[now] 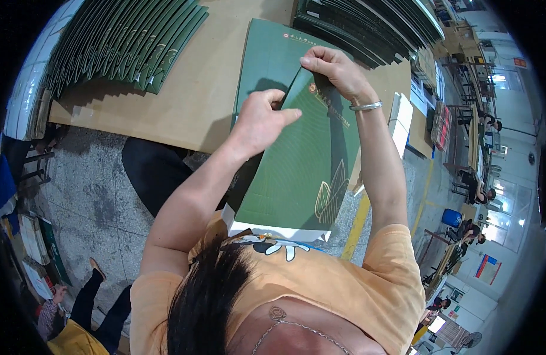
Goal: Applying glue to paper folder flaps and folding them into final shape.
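A green paper bag with gold leaf outlines is held upright and tilted in front of my chest, its white-edged end toward me. My right hand, a silver bangle at its wrist, pinches the bag's far top corner between thumb and fingers. My left hand is at the left edge, with its thumb across the front panel and its other fingers curled beside or behind the edge, partly hidden. Beneath and beyond lies a matching flat green sheet on the brown tabletop.
Fanned green bags cover the table's far left, and another green stack stands at the far right. White boxes are right of the table. A person in yellow is lower left; more people work at benches along the right.
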A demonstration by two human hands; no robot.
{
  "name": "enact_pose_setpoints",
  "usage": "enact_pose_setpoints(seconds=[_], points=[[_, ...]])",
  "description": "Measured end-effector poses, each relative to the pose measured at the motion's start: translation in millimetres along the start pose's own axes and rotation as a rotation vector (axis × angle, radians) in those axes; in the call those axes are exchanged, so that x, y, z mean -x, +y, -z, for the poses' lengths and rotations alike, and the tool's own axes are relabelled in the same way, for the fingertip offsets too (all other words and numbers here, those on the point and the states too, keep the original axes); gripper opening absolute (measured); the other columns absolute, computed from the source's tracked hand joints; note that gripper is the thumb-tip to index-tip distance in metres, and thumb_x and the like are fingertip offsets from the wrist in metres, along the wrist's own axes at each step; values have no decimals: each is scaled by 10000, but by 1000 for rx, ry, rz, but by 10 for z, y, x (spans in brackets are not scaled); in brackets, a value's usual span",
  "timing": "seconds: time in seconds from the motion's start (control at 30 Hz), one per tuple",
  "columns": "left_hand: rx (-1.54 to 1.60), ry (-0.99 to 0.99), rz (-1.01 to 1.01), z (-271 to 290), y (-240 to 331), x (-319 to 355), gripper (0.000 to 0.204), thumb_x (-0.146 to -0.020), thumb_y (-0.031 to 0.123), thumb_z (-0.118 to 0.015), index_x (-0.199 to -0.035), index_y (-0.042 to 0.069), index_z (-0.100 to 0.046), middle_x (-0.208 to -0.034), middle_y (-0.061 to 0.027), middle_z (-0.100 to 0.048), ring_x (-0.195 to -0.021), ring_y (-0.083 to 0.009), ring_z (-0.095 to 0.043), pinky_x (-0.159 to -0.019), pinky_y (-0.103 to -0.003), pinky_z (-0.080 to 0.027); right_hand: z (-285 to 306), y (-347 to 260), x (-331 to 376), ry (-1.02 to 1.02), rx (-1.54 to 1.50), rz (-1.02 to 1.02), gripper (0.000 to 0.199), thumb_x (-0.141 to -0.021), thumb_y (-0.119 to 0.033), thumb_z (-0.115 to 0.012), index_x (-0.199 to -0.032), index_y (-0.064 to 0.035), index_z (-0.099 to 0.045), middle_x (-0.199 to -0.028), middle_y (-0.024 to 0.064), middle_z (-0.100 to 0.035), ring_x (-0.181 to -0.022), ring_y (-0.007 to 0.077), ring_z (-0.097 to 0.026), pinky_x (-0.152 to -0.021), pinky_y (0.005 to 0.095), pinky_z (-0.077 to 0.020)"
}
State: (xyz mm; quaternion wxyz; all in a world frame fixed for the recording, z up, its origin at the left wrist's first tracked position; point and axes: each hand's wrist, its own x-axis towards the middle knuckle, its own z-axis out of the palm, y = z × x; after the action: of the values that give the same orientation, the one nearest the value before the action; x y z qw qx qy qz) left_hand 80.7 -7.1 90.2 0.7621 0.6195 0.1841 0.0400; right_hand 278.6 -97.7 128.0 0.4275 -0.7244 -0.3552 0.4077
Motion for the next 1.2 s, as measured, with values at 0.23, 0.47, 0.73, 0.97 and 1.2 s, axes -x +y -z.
enact_pose_setpoints(seconds=[0.23, 0.47, 0.73, 0.97, 1.2], points=[[112, -164, 252, 154, 95, 257, 290, -917, 271, -641, -942, -17, -667, -801, -13, -639, -719, -71, -571, -636, -224, -454, 32, -132, 164, 156, 9, 100, 272, -927, -279, -663, -857, -21, -613, -716, -22, -566, -588, 72, -603, -518, 218, -495], [-178, -150, 127, 101, -69, 444, 321, -946, 285, -601, -918, -26, -675, -807, -3, -645, -732, -82, -570, -661, -244, -466, 9, -88, 181, 181, 143, 140, 275, -918, -276, -675, -928, -2, -648, -769, -15, -599, -637, 71, -596, -557, 239, -529], [-55, -264, 269, 103, -55, 597, 294, -961, 156, -555, -1140, -64, -632, -1019, -76, -687, -924, -110, -618, -852, -285, -490, 160, 91, 144, 247, 150, 146, 262, -926, -290, -659, -928, -27, -660, -762, -22, -594, -624, 61, -584, -572, 213, -488], [67, -242, 144, 72, -296, 807, 270, -950, 165, -587, -1053, -76, -654, -840, -23, -669, -754, -74, -562, -696, -263, -487, 151, -215, 253, 416, 104, -11, 276, -929, -250, -630, -752, -38, -632, -606, -29, -536, -514, 64, -504, -482, 239, -402], [-491, 242, -370, 531, 911, 818, 269, -901, 144, -630, -1061, -72, -643, -662, 45, -519, -605, -36, -426, -522, -216, -353, 542, -851, -79, 1146, 693, 1121, 396, -989, -364, -516, -964, 8, -650, -754, 50, -638, -614, 135, -583, -598, 273, -475]])
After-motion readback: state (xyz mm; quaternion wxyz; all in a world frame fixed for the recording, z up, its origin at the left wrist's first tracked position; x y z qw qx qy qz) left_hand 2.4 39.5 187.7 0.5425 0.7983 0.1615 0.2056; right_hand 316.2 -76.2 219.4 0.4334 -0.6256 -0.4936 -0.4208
